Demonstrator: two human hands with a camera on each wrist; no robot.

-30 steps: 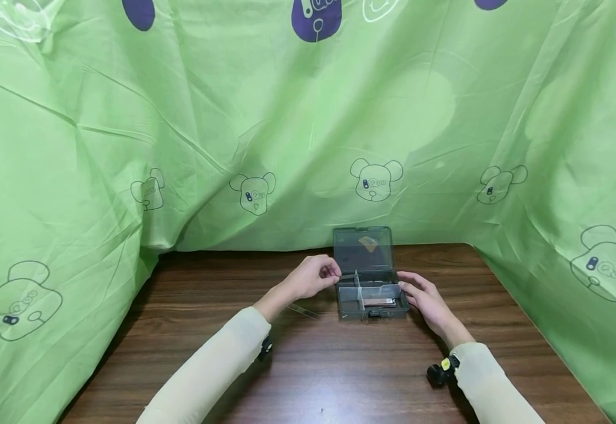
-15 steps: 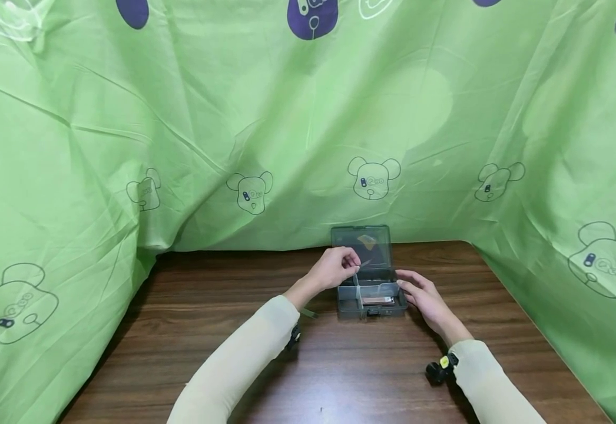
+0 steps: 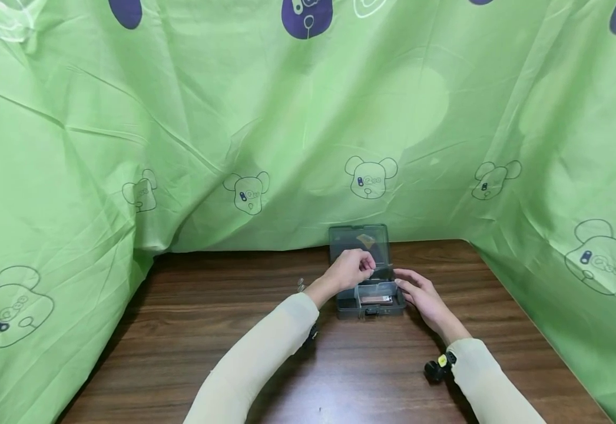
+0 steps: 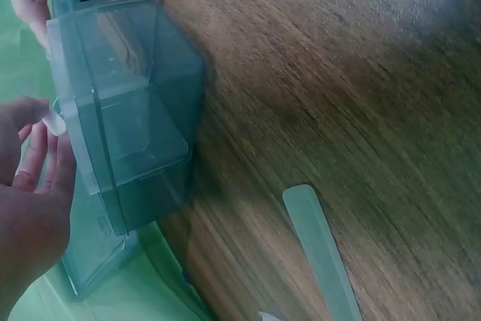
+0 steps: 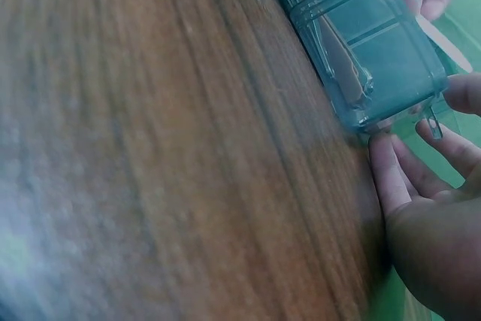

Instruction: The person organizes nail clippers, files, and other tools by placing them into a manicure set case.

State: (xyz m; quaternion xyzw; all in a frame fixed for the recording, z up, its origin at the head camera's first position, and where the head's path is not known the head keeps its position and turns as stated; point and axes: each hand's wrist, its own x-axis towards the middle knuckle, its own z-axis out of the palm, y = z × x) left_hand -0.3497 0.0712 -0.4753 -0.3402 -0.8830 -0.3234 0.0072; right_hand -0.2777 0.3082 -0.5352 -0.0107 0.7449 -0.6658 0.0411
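Observation:
My left hand is over the back of a smoky clear compartment box, pinching a thin flat strip between thumb and fingers. In the left wrist view the strip's pale rounded end shows at the thumb. The strip reaches right across the box toward my other hand. My right hand holds the box at its right side, thumb at the rim and fingers along the wall. The box's lid stands raised at the back. A nail clipper lies in the front right compartment; dividers split the inside.
A greenish flat strip with a rounded end lies on the wooden table, left of the box. Near it a small pointed tip shows. Green printed cloth hangs behind and on both sides.
My left hand has moved right with the thin strip, from the box's left edge to over its back compartments. The right hand keeps its place at the box's right side.

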